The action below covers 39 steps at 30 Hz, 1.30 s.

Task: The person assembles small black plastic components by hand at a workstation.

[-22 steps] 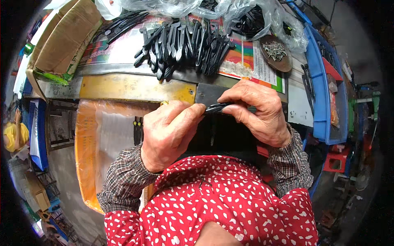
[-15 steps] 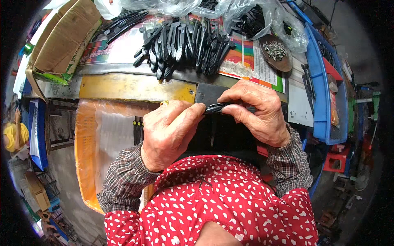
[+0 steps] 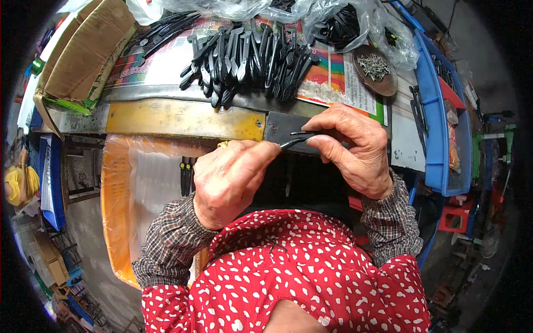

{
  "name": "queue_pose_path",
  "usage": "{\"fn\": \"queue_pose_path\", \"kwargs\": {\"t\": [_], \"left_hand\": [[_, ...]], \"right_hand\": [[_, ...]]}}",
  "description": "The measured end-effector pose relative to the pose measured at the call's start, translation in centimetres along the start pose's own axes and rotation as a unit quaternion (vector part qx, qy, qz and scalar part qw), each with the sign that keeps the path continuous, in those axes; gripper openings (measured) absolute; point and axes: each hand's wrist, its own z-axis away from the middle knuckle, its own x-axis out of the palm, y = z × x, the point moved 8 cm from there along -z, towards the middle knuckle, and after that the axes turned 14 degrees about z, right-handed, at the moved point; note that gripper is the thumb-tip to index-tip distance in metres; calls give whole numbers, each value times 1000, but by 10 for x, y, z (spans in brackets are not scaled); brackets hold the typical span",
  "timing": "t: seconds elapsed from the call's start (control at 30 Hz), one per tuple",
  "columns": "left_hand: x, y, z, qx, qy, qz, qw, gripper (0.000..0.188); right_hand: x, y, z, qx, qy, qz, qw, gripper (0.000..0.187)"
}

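Observation:
My left hand (image 3: 236, 177), with a yellow ring on one finger, is closed in a pinch on a slim black piece (image 3: 290, 143) in front of the bench edge. My right hand (image 3: 355, 150) pinches the other side between thumb and forefinger, where a second thin black end (image 3: 300, 133) shows. How the two pieces join is hidden by the fingers. Just beyond my hands lies a heap of black handle-shaped pieces (image 3: 244, 61) on the bench. A round brown dish of small metal screws or rivets (image 3: 374, 67) stands beyond my right hand.
An orange plastic-lined crate (image 3: 114, 211) sits below the bench at left, with some black pieces inside. A cardboard box (image 3: 83, 55) stands at the far left. Clear plastic bags (image 3: 383, 33) lie at the back, and a blue tray (image 3: 436, 122) stands at right.
My right hand has shifted slightly up and right. The black ends between my hands have spread apart, with a gap showing between them.

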Motion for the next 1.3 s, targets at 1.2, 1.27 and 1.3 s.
{"fn": "queue_pose_path", "kwargs": {"t": [1.2, 1.27, 1.3], "left_hand": [[0, 6, 11, 66, 14, -24, 997, 33], [1, 5, 12, 69, 7, -24, 997, 31], [2, 5, 12, 72, -1, -24, 997, 30]], "right_hand": [[4, -14, -1, -81, -30, 50, 995, 20], [3, -15, 0, -82, -30, 55, 995, 20], [3, -16, 0, -83, -31, 59, 994, 20]]}}
